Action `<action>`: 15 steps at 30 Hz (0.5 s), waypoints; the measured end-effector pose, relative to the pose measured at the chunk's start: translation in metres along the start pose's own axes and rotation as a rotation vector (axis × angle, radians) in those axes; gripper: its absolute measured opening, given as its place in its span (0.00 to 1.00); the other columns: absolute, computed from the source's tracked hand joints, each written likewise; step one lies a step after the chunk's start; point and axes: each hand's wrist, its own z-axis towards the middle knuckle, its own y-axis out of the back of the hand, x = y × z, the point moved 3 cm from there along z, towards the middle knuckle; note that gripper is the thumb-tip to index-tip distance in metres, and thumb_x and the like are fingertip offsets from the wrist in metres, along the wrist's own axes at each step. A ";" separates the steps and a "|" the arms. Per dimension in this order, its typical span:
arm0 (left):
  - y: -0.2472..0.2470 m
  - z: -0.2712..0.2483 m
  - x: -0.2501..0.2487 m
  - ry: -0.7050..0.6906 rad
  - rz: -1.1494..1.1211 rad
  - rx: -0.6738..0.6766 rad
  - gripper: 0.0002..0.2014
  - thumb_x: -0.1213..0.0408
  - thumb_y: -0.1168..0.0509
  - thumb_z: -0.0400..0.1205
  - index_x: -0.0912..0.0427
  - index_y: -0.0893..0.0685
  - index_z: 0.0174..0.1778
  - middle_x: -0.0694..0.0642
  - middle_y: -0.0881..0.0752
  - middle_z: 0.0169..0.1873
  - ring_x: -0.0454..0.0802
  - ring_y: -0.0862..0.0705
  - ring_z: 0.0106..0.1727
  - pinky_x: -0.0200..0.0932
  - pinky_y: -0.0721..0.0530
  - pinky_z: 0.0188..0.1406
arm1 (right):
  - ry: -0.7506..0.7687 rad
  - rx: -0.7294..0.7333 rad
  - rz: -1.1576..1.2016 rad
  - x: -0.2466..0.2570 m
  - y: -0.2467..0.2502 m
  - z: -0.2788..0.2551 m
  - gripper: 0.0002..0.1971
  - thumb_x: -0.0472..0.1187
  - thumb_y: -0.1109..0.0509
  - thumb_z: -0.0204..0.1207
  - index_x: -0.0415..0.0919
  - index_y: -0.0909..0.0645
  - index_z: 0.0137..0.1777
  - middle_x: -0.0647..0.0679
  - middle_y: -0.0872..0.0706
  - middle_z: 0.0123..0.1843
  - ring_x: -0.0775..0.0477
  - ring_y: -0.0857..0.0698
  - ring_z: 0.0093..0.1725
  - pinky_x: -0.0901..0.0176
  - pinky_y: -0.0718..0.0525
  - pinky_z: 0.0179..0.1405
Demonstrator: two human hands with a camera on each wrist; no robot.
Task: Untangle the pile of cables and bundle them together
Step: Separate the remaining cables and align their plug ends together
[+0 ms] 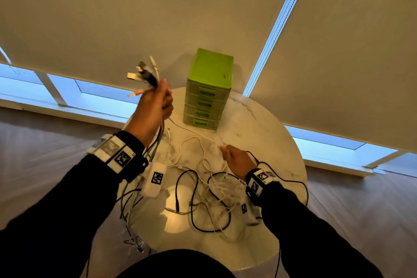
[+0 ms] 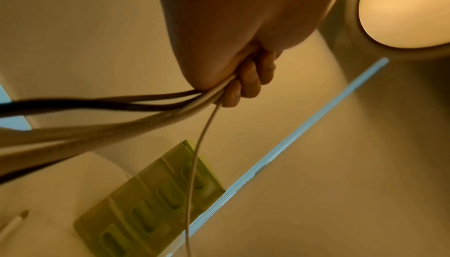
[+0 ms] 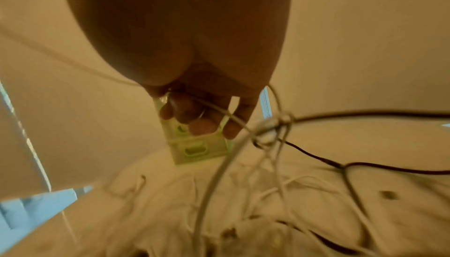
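My left hand (image 1: pixel 158 101) is raised above the table's left side and grips a bundle of cable ends (image 1: pixel 146 74), white and black, with plugs sticking up. In the left wrist view the fingers (image 2: pixel 246 80) curl round several cables (image 2: pixel 146 111) that trail down. A thin white cable (image 1: pixel 191 131) runs from that hand to my right hand (image 1: pixel 234 158), which holds it over the pile; the right wrist view shows the fingers (image 3: pixel 194 114) curled round this white cable (image 3: pixel 219 111). A tangled pile of white and black cables (image 1: pixel 216 192) lies on the round marble table (image 1: pixel 270 142).
A green plastic drawer unit (image 1: pixel 208 90) stands at the table's far edge, close behind my left hand. Roller blinds (image 1: pixel 135 18) cover the windows behind. Wooden floor (image 1: pixel 45 142) surrounds the table. Some cables (image 1: pixel 133 241) hang over the table's near left edge.
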 end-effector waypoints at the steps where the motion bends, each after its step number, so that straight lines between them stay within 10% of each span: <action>1: -0.001 -0.004 0.009 -0.006 0.118 0.005 0.17 0.51 0.47 0.93 0.53 0.22 0.42 0.42 0.32 0.22 0.39 0.36 0.24 0.38 0.41 0.27 | -0.014 -0.045 0.017 0.005 0.008 0.005 0.21 0.55 0.48 0.90 0.44 0.22 0.43 0.42 0.13 0.44 0.37 0.15 0.46 0.47 0.20 0.49; 6: -0.017 -0.030 0.051 -0.006 0.589 0.153 0.22 0.40 0.48 0.87 0.53 0.18 0.58 0.51 0.19 0.40 0.43 0.21 0.44 0.45 0.24 0.52 | 0.121 -0.152 0.272 0.067 0.032 0.007 0.20 0.55 0.47 0.90 0.44 0.22 0.46 0.45 0.13 0.44 0.42 0.14 0.49 0.49 0.20 0.49; 10: -0.030 -0.031 0.074 0.126 0.400 0.223 0.22 0.37 0.43 0.87 0.50 0.15 0.58 0.48 0.10 0.49 0.44 0.13 0.57 0.51 0.20 0.66 | 0.253 0.019 0.415 0.098 0.021 -0.002 0.18 0.53 0.49 0.91 0.46 0.20 0.61 0.49 0.13 0.56 0.56 0.13 0.55 0.63 0.17 0.52; 15: -0.030 -0.028 0.076 0.226 0.341 0.196 0.15 0.45 0.39 0.88 0.49 0.14 0.43 0.40 0.12 0.34 0.35 0.15 0.41 0.43 0.22 0.49 | 0.334 0.146 0.484 0.102 0.017 -0.015 0.17 0.49 0.48 0.92 0.43 0.24 0.71 0.51 0.16 0.61 0.55 0.14 0.59 0.68 0.18 0.53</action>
